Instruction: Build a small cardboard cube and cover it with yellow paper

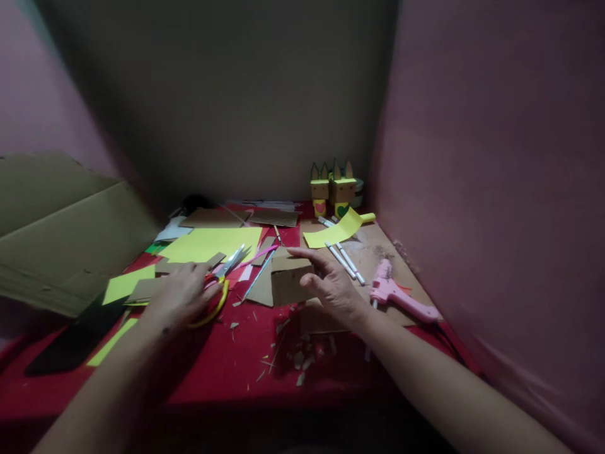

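My left hand (pixel 184 291) is at the yellow-handled scissors (pixel 222 287), whose blades point away to the upper right. Its fingers are blurred, and their hold on the handles is hard to make out. My right hand (pixel 333 284) rests at the right side of a small cardboard box (pixel 289 282), index finger stretched over its top edge and thumb apart in front. Beside the box on the left lie a cardboard piece (pixel 261 289), a blue stick and a pink strip. Yellow paper (pixel 212 244) lies behind the scissors.
A pink glue gun (pixel 401 299) and white sticks (pixel 344 261) lie on a cardboard sheet at right. Two box figures with pointed ears (pixel 333 189) stand at the back. Cardboard scraps (pixel 302 362) litter the red table front; a large carton (pixel 70 233) stands left.
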`<state>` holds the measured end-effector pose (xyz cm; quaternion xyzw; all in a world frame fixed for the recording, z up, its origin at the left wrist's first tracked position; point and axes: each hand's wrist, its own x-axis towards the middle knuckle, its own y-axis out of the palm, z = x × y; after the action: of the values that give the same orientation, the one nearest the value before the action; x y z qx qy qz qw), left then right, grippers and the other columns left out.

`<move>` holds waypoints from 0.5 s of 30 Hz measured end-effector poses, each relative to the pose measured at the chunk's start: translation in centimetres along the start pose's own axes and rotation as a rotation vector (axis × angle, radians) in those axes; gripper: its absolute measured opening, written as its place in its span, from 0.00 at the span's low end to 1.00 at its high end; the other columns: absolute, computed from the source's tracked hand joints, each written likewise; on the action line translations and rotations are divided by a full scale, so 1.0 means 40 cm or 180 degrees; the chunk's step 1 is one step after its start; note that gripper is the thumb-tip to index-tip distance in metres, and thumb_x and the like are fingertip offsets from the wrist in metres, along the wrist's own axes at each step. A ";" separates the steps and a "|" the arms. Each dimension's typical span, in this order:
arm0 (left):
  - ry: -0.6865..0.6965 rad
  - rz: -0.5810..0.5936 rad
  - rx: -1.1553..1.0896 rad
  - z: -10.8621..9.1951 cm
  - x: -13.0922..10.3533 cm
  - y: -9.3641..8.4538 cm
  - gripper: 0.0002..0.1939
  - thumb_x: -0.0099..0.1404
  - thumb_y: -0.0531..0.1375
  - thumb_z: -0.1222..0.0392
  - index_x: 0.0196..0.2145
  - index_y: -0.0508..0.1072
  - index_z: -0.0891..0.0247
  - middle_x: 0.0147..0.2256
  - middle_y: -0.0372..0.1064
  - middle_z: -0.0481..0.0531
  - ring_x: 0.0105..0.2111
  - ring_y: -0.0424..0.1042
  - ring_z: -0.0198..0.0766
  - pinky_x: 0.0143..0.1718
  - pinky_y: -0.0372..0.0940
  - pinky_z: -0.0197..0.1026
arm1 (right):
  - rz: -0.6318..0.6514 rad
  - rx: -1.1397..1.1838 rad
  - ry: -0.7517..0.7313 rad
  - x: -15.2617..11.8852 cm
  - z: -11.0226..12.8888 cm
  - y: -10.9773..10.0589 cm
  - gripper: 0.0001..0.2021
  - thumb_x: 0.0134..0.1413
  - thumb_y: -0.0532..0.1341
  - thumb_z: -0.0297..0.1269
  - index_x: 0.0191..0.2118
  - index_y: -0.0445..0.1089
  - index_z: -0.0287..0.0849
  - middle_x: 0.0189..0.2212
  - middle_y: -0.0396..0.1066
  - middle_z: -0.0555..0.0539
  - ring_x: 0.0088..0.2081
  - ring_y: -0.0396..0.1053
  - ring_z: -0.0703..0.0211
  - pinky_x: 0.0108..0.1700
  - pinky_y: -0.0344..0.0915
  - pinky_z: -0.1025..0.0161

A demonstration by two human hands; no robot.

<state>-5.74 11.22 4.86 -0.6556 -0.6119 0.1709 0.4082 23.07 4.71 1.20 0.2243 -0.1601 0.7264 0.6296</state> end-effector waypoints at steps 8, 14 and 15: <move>0.1328 -0.0168 -0.1542 -0.220 -0.096 0.064 0.05 0.66 0.68 0.56 0.41 0.79 0.53 0.45 0.72 0.51 0.48 0.72 0.44 0.46 0.67 0.42 | -0.0107 0.0071 0.0137 0.001 0.002 0.001 0.27 0.49 0.73 0.59 0.54 0.77 0.55 0.47 0.80 0.47 0.47 0.77 0.52 0.50 0.78 0.50; 0.1433 -0.0175 -0.1783 -0.221 -0.084 0.115 0.06 0.65 0.68 0.63 0.38 0.75 0.55 0.44 0.70 0.50 0.47 0.71 0.42 0.46 0.67 0.41 | -0.0231 0.0116 0.0232 0.003 0.002 -0.003 0.27 0.49 0.73 0.58 0.52 0.78 0.52 0.44 0.81 0.47 0.45 0.78 0.52 0.45 0.79 0.55; 0.1417 -0.0183 -0.1817 -0.216 -0.081 0.120 0.06 0.65 0.68 0.63 0.38 0.75 0.55 0.44 0.70 0.50 0.48 0.71 0.41 0.46 0.67 0.41 | -0.0234 0.0085 0.0249 0.003 0.001 -0.003 0.26 0.49 0.73 0.58 0.52 0.78 0.52 0.45 0.81 0.47 0.45 0.78 0.52 0.45 0.79 0.55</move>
<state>3.09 5.76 5.65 -0.7468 -0.5493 -0.1653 0.3366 23.19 4.79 1.29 0.2099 -0.1172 0.7130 0.6586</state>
